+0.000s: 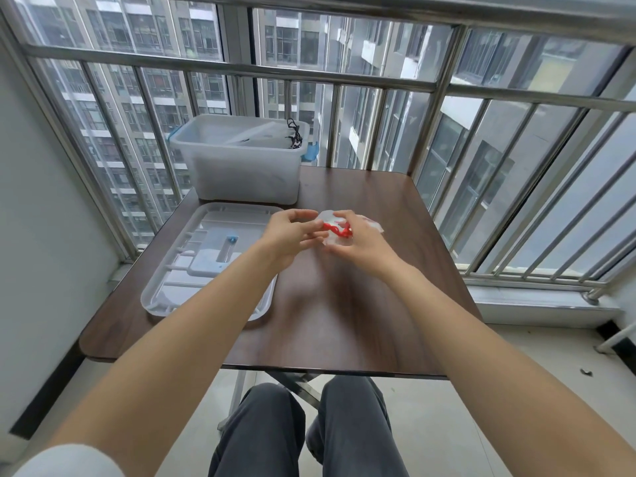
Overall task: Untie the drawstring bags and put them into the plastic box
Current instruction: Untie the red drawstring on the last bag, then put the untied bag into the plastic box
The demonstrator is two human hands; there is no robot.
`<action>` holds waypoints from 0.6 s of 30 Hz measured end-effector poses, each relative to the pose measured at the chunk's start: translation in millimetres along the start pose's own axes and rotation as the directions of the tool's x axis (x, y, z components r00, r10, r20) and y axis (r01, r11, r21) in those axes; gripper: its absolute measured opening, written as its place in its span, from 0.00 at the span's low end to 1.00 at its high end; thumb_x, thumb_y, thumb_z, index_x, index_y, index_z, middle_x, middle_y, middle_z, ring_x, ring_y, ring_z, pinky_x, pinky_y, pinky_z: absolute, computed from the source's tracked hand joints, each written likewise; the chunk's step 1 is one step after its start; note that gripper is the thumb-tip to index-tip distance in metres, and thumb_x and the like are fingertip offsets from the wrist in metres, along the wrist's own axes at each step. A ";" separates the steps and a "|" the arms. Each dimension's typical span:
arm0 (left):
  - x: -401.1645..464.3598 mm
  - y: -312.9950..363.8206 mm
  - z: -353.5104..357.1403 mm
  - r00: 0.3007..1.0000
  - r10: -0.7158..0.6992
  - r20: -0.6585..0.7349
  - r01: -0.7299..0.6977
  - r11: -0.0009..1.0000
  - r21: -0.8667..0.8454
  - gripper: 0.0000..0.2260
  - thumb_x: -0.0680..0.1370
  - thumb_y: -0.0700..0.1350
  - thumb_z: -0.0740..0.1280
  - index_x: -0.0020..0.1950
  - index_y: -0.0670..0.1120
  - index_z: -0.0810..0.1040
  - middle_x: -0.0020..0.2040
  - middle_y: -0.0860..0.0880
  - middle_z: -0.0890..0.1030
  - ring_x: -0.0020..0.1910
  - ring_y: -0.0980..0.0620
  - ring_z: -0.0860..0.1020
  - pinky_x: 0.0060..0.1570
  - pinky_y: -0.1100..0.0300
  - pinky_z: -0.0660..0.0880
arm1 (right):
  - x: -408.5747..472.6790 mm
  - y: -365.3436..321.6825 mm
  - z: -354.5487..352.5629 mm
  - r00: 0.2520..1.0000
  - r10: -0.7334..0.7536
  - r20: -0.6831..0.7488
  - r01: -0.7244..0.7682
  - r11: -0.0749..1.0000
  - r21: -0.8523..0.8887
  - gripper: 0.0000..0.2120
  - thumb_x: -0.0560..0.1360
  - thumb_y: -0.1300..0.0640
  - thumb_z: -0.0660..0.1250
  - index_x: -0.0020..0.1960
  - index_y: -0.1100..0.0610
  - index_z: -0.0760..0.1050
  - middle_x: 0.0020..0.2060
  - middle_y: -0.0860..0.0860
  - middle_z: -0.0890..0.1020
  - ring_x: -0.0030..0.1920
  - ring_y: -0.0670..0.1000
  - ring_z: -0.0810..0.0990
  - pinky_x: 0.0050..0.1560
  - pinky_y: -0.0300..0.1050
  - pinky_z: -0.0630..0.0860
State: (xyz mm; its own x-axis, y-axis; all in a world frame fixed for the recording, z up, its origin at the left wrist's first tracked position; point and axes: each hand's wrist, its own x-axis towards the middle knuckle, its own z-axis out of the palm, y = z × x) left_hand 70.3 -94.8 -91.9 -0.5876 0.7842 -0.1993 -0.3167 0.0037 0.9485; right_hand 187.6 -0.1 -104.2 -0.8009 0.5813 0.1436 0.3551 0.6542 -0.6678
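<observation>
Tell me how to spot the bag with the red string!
Find the brown table by the window bars. Above its middle, both hands hold a small see-through bag, its red drawstring between the fingers. The bag in the plastic box has a black string instead.

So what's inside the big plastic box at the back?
Inside the plastic box lies a whitish drawstring bag with a black cord draped over the rim. The frosted walls hide whatever lies lower down.

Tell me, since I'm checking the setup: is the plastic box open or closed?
Open. The plastic box has no cover on; its lid lies flat on the table in front of it.
</observation>
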 end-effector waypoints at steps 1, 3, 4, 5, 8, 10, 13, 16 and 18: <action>0.0 2.6 0.2 1.000 0.012 0.019 -0.011 0.999 -0.047 0.11 0.77 0.32 0.64 0.58 0.37 0.71 0.45 0.40 0.79 0.35 0.51 0.83 0.42 0.61 0.80 | 2.8 -2.6 0.2 1.000 -0.003 -0.031 0.003 1.000 -0.013 0.22 0.72 0.57 0.70 0.64 0.57 0.70 0.54 0.55 0.79 0.56 0.51 0.75 0.46 0.29 0.64; 0.2 8.2 0.1 0.998 0.054 0.037 -0.050 0.994 -0.097 0.12 0.78 0.35 0.63 0.61 0.38 0.71 0.45 0.44 0.80 0.35 0.54 0.83 0.43 0.62 0.79 | 8.9 -9.5 -2.5 0.995 0.020 -0.096 -0.024 0.999 -0.045 0.15 0.74 0.56 0.68 0.60 0.57 0.75 0.53 0.55 0.81 0.55 0.53 0.77 0.46 0.32 0.67; 0.5 11.3 -0.9 0.997 0.077 0.025 -0.075 0.993 -0.086 0.12 0.78 0.37 0.63 0.62 0.39 0.72 0.46 0.46 0.81 0.38 0.55 0.82 0.45 0.63 0.78 | 12.8 -12.6 -5.5 0.989 0.044 -0.139 -0.051 0.997 -0.049 0.14 0.74 0.55 0.67 0.58 0.57 0.76 0.53 0.55 0.82 0.55 0.54 0.78 0.51 0.38 0.69; 0.7 14.7 -1.9 0.995 0.096 0.001 -0.095 0.995 -0.043 0.13 0.78 0.39 0.63 0.63 0.41 0.72 0.48 0.48 0.81 0.42 0.54 0.81 0.46 0.64 0.76 | 16.8 -17.4 -10.3 0.979 0.078 -0.190 -0.084 0.996 -0.023 0.13 0.74 0.54 0.67 0.57 0.57 0.77 0.52 0.55 0.82 0.55 0.54 0.78 0.53 0.42 0.70; 4.3 20.7 -6.6 0.993 0.091 -0.081 -0.083 0.993 0.088 0.18 0.79 0.44 0.63 0.69 0.48 0.70 0.57 0.50 0.77 0.55 0.52 0.75 0.53 0.61 0.71 | 30.1 -36.4 -30.8 0.939 0.184 -0.291 -0.109 0.961 0.254 0.10 0.74 0.59 0.66 0.54 0.61 0.78 0.44 0.54 0.80 0.46 0.52 0.77 0.48 0.43 0.71; 8.4 23.0 -7.6 0.996 0.030 -0.087 -0.020 0.993 0.116 0.22 0.80 0.49 0.61 0.74 0.54 0.62 0.66 0.52 0.71 0.65 0.51 0.69 0.64 0.51 0.65 | 37.2 -53.3 -43.6 0.928 0.257 -0.270 -0.081 0.845 0.528 0.05 0.74 0.62 0.66 0.49 0.63 0.77 0.38 0.55 0.78 0.36 0.51 0.75 0.40 0.43 0.73; 8.0 25.6 -12.2 0.978 -0.197 -0.064 0.205 0.965 0.164 0.28 0.77 0.62 0.58 0.75 0.54 0.59 0.70 0.51 0.66 0.69 0.48 0.65 0.66 0.43 0.60 | 47.7 -75.2 -52.9 0.938 0.311 -0.152 -0.084 0.632 0.771 0.03 0.76 0.63 0.64 0.42 0.61 0.74 0.35 0.56 0.77 0.32 0.52 0.74 0.34 0.43 0.73; 4.6 27.0 -23.1 0.924 -0.362 0.126 0.361 0.932 0.027 0.32 0.74 0.70 0.54 0.62 0.46 0.72 0.57 0.42 0.75 0.55 0.44 0.75 0.51 0.45 0.72 | 61.1 -89.1 -53.3 0.959 0.267 -0.097 -0.045 0.480 0.876 0.12 0.76 0.59 0.65 0.55 0.66 0.74 0.47 0.62 0.79 0.40 0.58 0.77 0.43 0.49 0.76; 7.5 32.3 -30.7 0.950 -0.254 0.179 0.293 0.925 -0.243 0.24 0.77 0.64 0.57 0.54 0.43 0.73 0.46 0.43 0.78 0.42 0.48 0.80 0.41 0.53 0.76 | 70.1 -95.9 -51.7 0.961 0.257 -0.099 -0.018 0.418 0.908 0.16 0.77 0.56 0.64 0.60 0.67 0.72 0.52 0.62 0.78 0.43 0.58 0.77 0.43 0.48 0.77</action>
State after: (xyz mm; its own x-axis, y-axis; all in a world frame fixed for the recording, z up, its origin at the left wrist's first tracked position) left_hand 32.8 -107.9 -70.3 -0.3446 0.8555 -0.3865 -0.6464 0.0823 0.7586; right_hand 122.4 2.9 7.6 -0.6313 0.7746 0.0387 -0.2750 -0.1769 -0.9450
